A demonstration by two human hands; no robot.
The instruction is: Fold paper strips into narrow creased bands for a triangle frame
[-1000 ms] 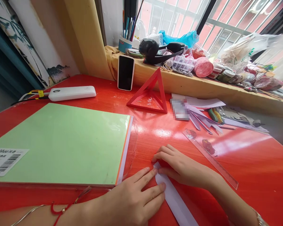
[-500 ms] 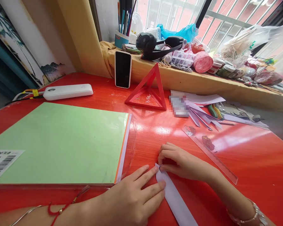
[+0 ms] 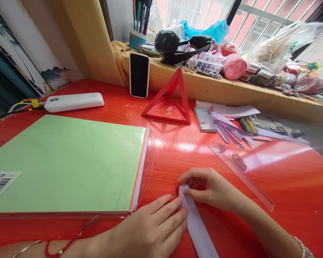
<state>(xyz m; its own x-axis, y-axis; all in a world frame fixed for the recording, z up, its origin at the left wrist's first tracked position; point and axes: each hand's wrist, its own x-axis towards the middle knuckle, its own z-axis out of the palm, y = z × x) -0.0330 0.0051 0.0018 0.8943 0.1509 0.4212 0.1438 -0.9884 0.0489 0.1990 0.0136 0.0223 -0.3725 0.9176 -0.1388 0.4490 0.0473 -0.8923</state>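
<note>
A folded pale lilac paper strip [image 3: 200,231] lies slantwise on the red table, running off the bottom edge of the view. Flat along its left side rests my left hand [image 3: 161,224], its fingers stretched out and the fingertips pressing on the paper. At the strip's far end, my right hand [image 3: 211,188] has its thumb on the paper and its index finger curled around the tip. The other right fingers are partly hidden behind it. A clear ruler [image 3: 247,182] lies on the table to the right of my right hand.
A pack of green paper [image 3: 70,165] covers the left side. Behind stand a red open-frame pyramid [image 3: 187,104] and a phone [image 3: 139,75], with a white power bank [image 3: 74,102] to the left. Lilac paper pieces [image 3: 231,123] and green-and-yellow-handled pliers [image 3: 248,126] lie at the back right.
My right index finger has lifted and spread from the thumb at the strip's end, which now looks squarer. The left hand stays on the paper. The view has shifted slightly.
</note>
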